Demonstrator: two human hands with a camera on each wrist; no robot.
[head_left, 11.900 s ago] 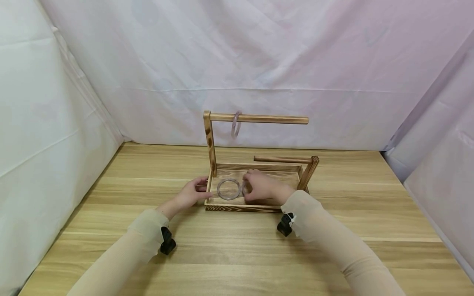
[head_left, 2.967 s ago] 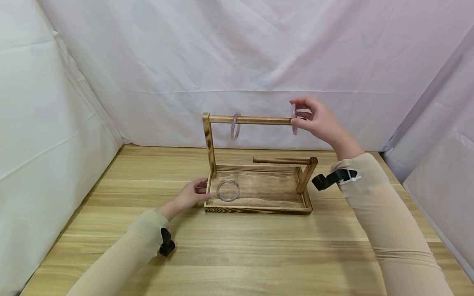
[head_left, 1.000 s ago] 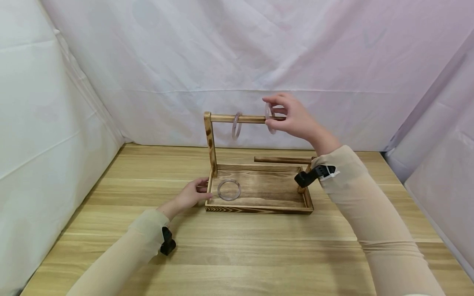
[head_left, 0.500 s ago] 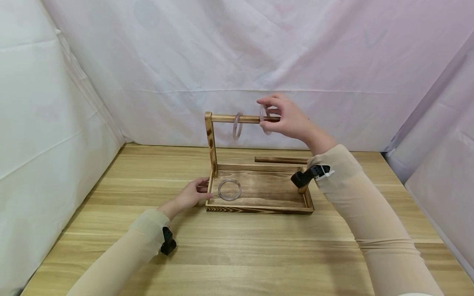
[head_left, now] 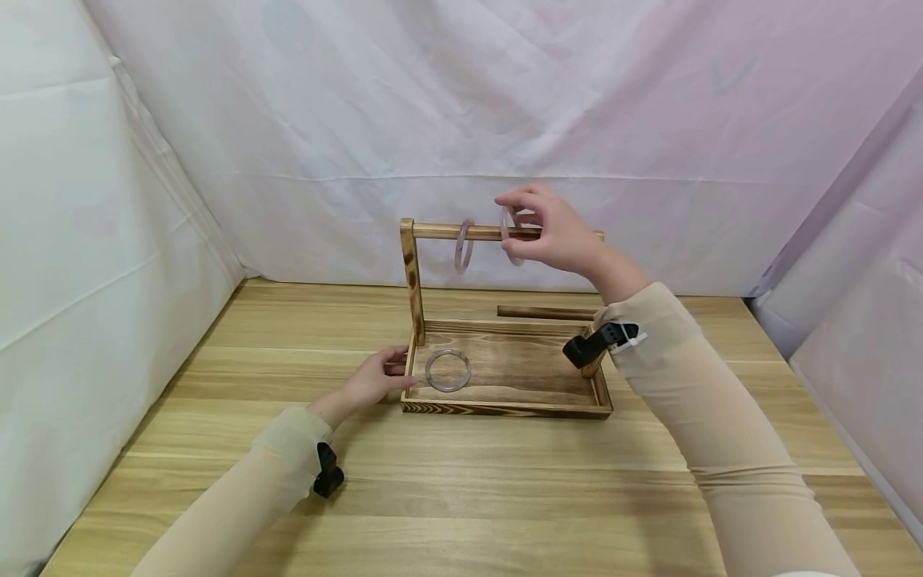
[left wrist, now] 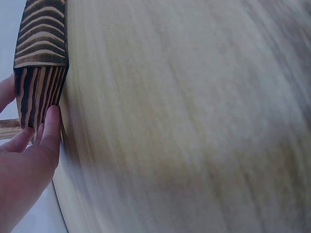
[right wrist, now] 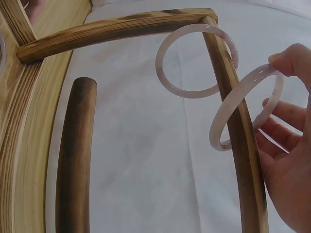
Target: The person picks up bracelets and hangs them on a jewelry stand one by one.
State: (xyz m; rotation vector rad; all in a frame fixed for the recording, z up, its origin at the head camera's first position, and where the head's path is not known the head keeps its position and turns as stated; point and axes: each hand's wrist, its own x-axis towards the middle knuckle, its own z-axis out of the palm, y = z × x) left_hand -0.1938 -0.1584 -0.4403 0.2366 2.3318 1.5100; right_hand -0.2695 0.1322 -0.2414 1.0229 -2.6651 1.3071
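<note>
My right hand [head_left: 558, 232] pinches a pale translucent bangle [right wrist: 233, 99] between thumb and fingers. This bangle encircles the upper rod [head_left: 436, 231] of a wooden stand, right of a second, lilac-tinted bangle [head_left: 459, 250] that hangs there by itself. A gap separates the two in the head view. Down in the stand's tray [head_left: 505, 409], towards its left end, a third bangle [head_left: 449, 390] lies flat. My left hand [head_left: 371, 378] grips the tray's left end wall, thumb over the rim and fingers on the outside. The left wrist view shows fingers against the dark-striped wood [left wrist: 41, 92].
A shorter lower rod [head_left: 541, 312] juts leftwards from the stand's right post, which my right wrist partly hides. The upper rod is carried by a tall left post [head_left: 412, 280]. Beneath everything is a wooden table [head_left: 461, 497]; a pale cloth [head_left: 346, 144] hangs behind.
My right hand has lifted a bangle out of the tray, brought it onto the upper rod's free right end and slid it leftwards, slowly of late. The left hand has stayed at the tray.
</note>
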